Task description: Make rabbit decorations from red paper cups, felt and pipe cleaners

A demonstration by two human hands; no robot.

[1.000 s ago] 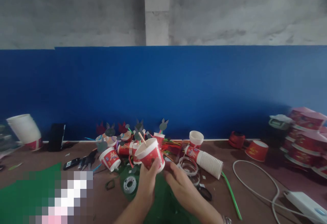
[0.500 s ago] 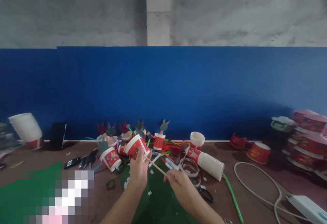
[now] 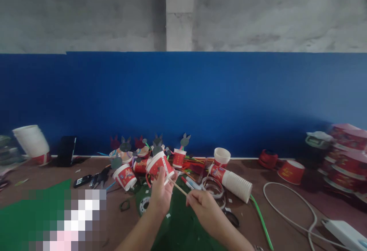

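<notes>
My left hand [image 3: 162, 193] is wrapped around a red and white paper cup [image 3: 160, 167], which leans to one side above the table. A dark paper animal head with ears [image 3: 157, 148] shows at the cup's upper edge. Pinched in my right hand [image 3: 200, 201] is a thin wooden stick [image 3: 179, 187]; its far end reaches the cup's base beside my left fingers. Whether the tip goes into the cup is hard to make out. Close by on the left, another red and white cup [image 3: 125, 177] lies tilted.
Behind stand several decorated cups, one a red cup [image 3: 179, 158]. To the right lie a stack of cups [image 3: 236, 184], tape rolls [image 3: 212, 188], a green pipe cleaner [image 3: 262, 222] and a white cable [image 3: 289, 220]. Scissors [image 3: 99, 178] and a green sheet [image 3: 57, 190] are at left.
The held cup and my left hand have shifted slightly right, and the cup tilts differently, showing more of the dark animal head. My right hand still holds the stick in nearly the same place.
</notes>
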